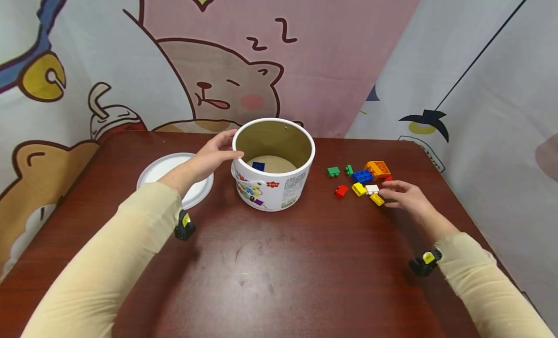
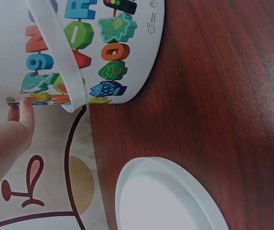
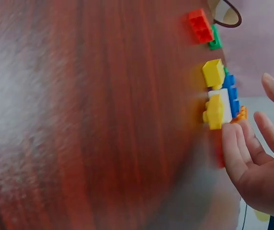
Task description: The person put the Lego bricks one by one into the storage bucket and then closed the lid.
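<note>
A white toy bucket (image 1: 270,190) with colourful prints stands upright near the table's far edge, a dark blue brick (image 1: 258,166) inside it. My left hand (image 1: 211,156) rests at the bucket's left rim, thumb and fingers spread. Fingertips meet the printed wall in the left wrist view. On the right, my right hand (image 1: 407,198) reaches to a group of toy bricks with relaxed fingers and nothing gripped. Its fingertips are right beside a white brick (image 1: 372,189) and a yellow brick (image 1: 377,199). A red brick (image 1: 388,179) is partly hidden behind that hand.
Left of the bucket lies a round white lid (image 1: 198,192), partly behind my left forearm. Other bricks include a blue one (image 1: 363,176), an orange one (image 1: 378,169), a green one (image 1: 333,172) and a red one (image 1: 341,191). A cartoon-printed curtain (image 1: 331,62) hangs behind the table.
</note>
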Motion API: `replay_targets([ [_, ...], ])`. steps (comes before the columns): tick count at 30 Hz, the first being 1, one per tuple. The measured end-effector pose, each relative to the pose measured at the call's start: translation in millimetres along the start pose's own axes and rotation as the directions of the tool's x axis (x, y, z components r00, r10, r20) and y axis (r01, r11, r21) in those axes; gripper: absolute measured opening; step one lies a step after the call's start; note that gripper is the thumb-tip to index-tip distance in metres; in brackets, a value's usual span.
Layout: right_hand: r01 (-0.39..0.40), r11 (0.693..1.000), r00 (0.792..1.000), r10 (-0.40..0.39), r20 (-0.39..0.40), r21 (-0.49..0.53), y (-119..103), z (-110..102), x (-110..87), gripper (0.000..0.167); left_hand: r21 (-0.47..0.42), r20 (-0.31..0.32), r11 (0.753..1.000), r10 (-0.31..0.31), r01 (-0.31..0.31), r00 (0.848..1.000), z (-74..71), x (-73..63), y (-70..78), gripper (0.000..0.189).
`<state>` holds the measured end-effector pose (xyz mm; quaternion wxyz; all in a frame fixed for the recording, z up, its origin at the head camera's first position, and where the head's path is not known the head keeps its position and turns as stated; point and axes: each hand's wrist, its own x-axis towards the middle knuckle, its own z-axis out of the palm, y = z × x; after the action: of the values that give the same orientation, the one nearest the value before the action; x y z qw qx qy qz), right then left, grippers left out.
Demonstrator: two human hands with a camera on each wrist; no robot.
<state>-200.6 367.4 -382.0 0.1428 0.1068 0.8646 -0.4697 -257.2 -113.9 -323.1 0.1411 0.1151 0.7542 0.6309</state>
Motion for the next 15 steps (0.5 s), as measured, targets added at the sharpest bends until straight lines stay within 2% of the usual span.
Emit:
replay_targets([
  [5, -0.049, 0.999, 0.998, 0.049, -0.029, -0.009, 12, 2, 5.0, 0.070, 0.003, 0.002, 1.000, -0.004, 0.004, 1.000, -0.7, 0.2, -0.8, 0.071],
  [11, -0.026, 0.997, 0.999, 0.024, -0.027, -0.076, 12, 11, 4.3, 0.064, 0.006, 0.002, 1.000, -0.008, 0.008, 1.000, -0.9, -0.4, -0.6, 0.071],
  [15, -0.045, 0.992, 0.998, 0.040, -0.051, -0.115, 10, 14, 5.2, 0.057, 0.010, -0.002, 1.000, -0.005, 0.005, 1.000, -0.8, -1.1, 0.3, 0.071],
])
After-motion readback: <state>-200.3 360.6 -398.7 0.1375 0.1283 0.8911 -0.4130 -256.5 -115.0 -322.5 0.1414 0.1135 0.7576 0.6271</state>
